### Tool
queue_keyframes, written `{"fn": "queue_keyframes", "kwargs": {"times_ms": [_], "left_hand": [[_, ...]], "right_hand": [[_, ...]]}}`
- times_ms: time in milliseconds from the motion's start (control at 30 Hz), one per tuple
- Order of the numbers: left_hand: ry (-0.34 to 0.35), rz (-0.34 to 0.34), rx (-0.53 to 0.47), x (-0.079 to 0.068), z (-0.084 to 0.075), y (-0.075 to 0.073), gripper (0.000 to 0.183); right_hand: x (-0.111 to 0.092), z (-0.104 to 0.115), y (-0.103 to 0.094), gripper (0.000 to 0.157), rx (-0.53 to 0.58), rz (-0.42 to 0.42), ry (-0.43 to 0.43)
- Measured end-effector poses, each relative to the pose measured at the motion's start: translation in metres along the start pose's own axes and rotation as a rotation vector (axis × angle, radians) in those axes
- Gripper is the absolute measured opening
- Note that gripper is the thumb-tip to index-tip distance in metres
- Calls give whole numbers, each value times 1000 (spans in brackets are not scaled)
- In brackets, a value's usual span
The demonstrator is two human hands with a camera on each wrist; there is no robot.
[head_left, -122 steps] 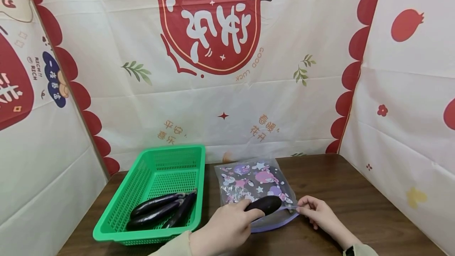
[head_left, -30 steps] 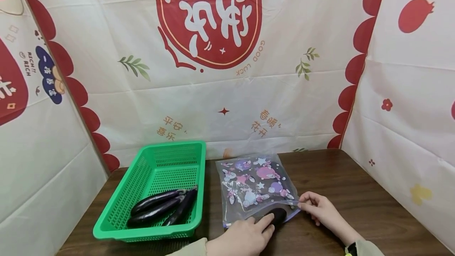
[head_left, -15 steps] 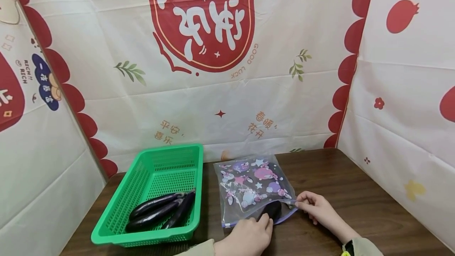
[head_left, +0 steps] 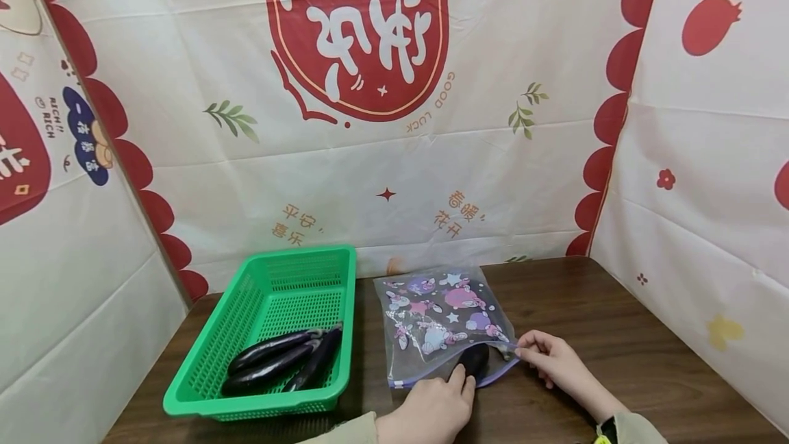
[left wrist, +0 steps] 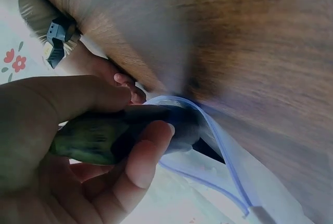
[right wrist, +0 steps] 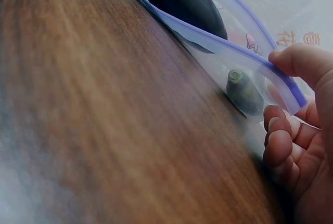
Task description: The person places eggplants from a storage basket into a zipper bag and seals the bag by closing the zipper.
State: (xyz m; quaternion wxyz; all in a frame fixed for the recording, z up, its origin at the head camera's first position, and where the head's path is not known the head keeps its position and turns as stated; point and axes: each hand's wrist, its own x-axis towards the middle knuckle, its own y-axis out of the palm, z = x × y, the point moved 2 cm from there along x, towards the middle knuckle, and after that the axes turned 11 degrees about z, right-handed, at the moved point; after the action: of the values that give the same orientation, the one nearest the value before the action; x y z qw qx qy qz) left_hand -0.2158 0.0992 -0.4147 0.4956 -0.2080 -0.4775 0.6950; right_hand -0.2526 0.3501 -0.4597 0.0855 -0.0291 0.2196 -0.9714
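My left hand grips a dark eggplant near its stem end, and the far end is inside the mouth of a clear zip bag printed with stars and cartoon figures. In the left wrist view, thumb and fingers curl round the eggplant at the bag's purple-blue rim. My right hand pinches the right corner of the bag's mouth. The right wrist view shows the mouth gaping, with a second eggplant's stem end inside the bag beside that corner.
To the left stands a green plastic basket with three eggplants in it. Bag and basket rest on a dark wooden table. Printed white cloth walls the back and sides.
The eggplant in my left hand has gone from above the bag into its mouth, tip first. The right hand keeps its pinch on the bag corner. The basket's eggplants stay put.
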Motion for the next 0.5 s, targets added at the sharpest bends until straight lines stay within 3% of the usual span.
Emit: {"fn": "queue_keyframes", "kwargs": {"times_ms": [233,500], "left_hand": [[-1,-36,-32,2,-2,-2,44],[-36,-50,-52,5,-2,3,46]], "right_hand": [[6,-19,1,25,-9,-18,21],[7,-21,1,23,-14,-29,27]]}}
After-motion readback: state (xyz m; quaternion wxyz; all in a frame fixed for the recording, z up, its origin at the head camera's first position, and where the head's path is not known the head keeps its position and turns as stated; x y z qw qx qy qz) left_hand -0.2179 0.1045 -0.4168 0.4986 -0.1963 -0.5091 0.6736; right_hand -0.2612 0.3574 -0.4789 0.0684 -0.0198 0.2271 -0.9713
